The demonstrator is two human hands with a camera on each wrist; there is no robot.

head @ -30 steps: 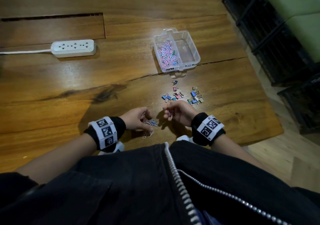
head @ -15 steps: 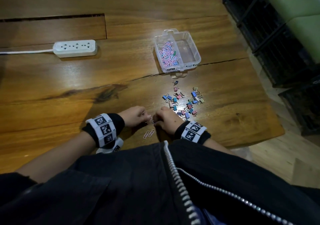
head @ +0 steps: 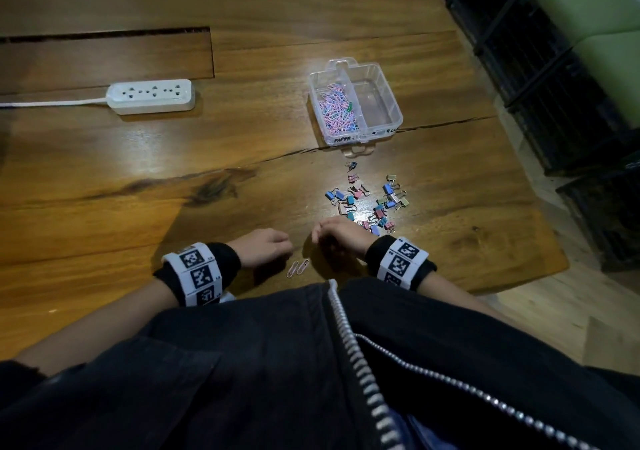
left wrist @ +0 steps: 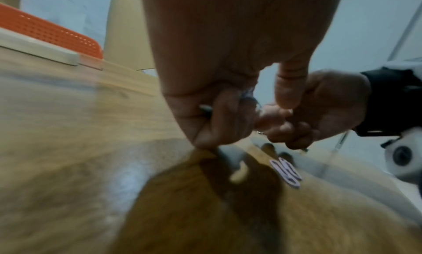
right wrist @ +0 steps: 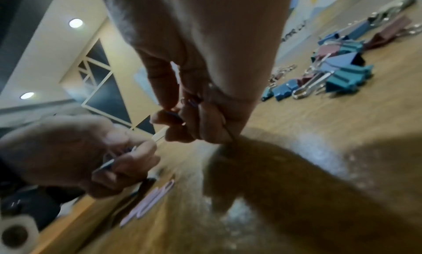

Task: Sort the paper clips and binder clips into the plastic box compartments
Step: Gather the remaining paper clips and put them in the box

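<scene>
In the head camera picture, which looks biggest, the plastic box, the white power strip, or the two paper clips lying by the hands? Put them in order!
Largest to smallest, as they look in the head view:
1. Plastic box
2. White power strip, nearly as long but narrower, so only a little smaller
3. Two loose paper clips, tiny though nearest the camera

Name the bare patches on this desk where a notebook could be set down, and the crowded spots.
Bare: the wood between the power strip and the box, and the near left. Crowded: binder clips before the box, two paper clips between the hands.
</scene>
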